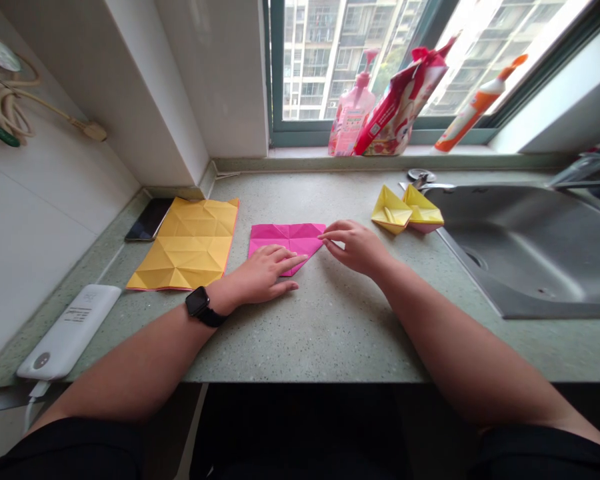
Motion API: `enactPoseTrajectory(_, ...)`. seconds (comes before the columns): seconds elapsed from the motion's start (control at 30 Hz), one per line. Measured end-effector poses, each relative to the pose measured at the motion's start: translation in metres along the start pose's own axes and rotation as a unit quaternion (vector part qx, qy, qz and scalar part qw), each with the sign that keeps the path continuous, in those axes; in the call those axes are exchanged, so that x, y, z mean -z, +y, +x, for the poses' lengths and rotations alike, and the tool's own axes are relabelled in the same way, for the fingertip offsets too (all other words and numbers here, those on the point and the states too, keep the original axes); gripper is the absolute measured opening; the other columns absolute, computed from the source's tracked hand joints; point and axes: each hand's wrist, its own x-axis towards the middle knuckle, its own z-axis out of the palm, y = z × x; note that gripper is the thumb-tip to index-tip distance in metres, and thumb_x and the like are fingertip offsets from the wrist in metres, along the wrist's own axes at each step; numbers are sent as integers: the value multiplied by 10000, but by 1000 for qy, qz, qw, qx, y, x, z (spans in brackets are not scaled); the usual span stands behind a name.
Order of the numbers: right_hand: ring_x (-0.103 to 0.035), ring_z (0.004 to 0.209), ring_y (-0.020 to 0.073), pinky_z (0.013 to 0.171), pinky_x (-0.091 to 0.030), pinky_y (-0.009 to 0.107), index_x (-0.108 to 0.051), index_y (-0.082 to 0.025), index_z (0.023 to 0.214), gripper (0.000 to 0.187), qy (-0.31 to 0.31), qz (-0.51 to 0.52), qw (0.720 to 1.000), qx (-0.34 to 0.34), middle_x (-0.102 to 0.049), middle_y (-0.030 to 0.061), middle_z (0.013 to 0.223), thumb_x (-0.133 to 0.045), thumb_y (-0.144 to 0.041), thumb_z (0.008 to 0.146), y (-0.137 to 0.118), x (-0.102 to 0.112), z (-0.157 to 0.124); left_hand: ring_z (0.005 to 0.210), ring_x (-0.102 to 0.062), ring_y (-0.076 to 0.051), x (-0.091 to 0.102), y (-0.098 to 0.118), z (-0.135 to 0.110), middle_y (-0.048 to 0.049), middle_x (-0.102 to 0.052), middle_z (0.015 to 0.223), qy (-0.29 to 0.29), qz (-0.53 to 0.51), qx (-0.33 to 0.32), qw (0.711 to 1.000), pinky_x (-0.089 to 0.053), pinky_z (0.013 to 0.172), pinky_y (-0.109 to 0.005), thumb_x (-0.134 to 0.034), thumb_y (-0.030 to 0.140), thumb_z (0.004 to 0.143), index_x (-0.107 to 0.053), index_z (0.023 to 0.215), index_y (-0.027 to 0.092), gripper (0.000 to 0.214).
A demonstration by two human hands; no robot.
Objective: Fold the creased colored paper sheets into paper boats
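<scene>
A folded pink sheet of paper (286, 235) lies flat on the counter, its lower right side slanting to a point. My left hand (266, 272) rests palm down over its lower part with the fingers stretched out, hiding the lower left area. At the paper's right corner, my right hand (351, 244) pinches the tip between thumb and fingers. Left of it lies a creased yellow sheet (187, 243) with a reddish edge. Two yellow folded paper shapes (392, 209) stand side by side to the right, near the sink.
A black phone (149, 220) lies partly under the yellow sheet. A white power bank (70, 332) with a cable sits at the left. The steel sink (530, 267) is at the right. A pink pump bottle (351, 113), a red bag (405, 107) and an orange-white bottle (473, 113) stand on the sill.
</scene>
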Motion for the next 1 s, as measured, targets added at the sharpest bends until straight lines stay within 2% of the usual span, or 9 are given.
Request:
enactPoseTrajectory(0.07, -746, 1067, 263, 1007, -585, 450, -891, -301, 1081, 255, -38, 28, 998, 29, -825, 83, 1152, -639, -282, 1053, -8, -3, 0, 1429, -518, -354, -4, 7, 7, -148, -633, 1490, 4, 33, 20, 999, -366, 1288, -560, -528, 571, 1122, -461, 1709, 261, 667)
enactPoseTrajectory(0.13, -752, 1047, 252, 987, -592, 431, -896, -305, 1040, 231, -64, 45, 996, 35, -825, 75, 1136, -667, -273, 1041, -13, -7, 0, 1391, -512, -367, -8, 13, 12, -158, -627, 1437, 7, 60, 35, 998, -335, 1300, -599, -509, 591, 1121, -527, 1666, 239, 649)
enactPoseTrajectory(0.27, -750, 1039, 249, 986, -585, 421, -896, -294, 990, 212, -76, 53, 995, 28, -815, 80, 1123, -690, -277, 1035, -13, -10, 1, 1367, -497, -354, -10, 16, 16, -131, -620, 1374, 23, 68, 42, 997, -271, 1329, -636, -507, 603, 1118, -617, 1582, 268, 583)
enactPoseTrajectory(0.43, -735, 1033, 242, 971, -578, 409, -893, -289, 974, 245, -94, 54, 993, 39, -808, 85, 1112, -663, -290, 1057, -12, -7, 1, 1319, -533, -366, -3, 14, 15, -149, -644, 1347, 23, 41, 28, 999, -400, 1227, -605, -525, 565, 1121, -708, 1473, 250, 506)
enactPoseTrajectory(0.5, -734, 1031, 246, 974, -577, 419, -892, -292, 974, 260, -99, 57, 993, 41, -810, 88, 1116, -650, -301, 1069, -12, -6, 1, 1308, -560, -358, 0, 14, 14, -147, -668, 1341, 25, 28, 19, 999, -409, 1220, -587, -547, 550, 1118, -750, 1395, 239, 463)
enactPoseTrajectory(0.63, -735, 1041, 251, 980, -578, 427, -896, -301, 1007, 268, -104, 63, 992, 39, -812, 89, 1123, -639, -325, 1081, -11, -5, 1, 1361, -593, -336, 5, 14, 8, -120, -698, 1396, 17, -4, 16, 1000, -308, 1302, -633, -563, 511, 1127, -791, 1246, 250, 367)
enactPoseTrajectory(0.73, -729, 1058, 247, 988, -574, 419, -897, -299, 1037, 273, -106, 61, 992, 39, -809, 91, 1139, -630, -329, 1087, -11, -5, 1, 1450, -568, -330, 9, 9, 0, -107, -661, 1535, -3, -24, 11, 1000, -254, 1331, -660, -571, 467, 1134, -787, 1255, 264, 321)
enactPoseTrajectory(0.83, -716, 1047, 245, 982, -568, 417, -896, -300, 1033, 276, -107, 52, 992, 41, -801, 90, 1133, -628, -333, 1088, -11, -4, 1, 1456, -574, -320, 15, 0, -7, -82, -669, 1553, -13, -40, -3, 999, -337, 1303, -608, -606, 429, 1122, -808, 1231, 283, 272)
enactPoseTrajectory(1.0, -704, 1028, 248, 979, -560, 426, -894, -296, 1016, 267, -103, 41, 993, 42, -794, 86, 1105, -637, -320, 1084, -11, -4, 1, 1275, -675, -299, 24, -9, -12, -92, -761, 1359, 9, -48, -37, 998, -502, 1155, -496, -655, 387, 1098, -859, 1092, 266, 237)
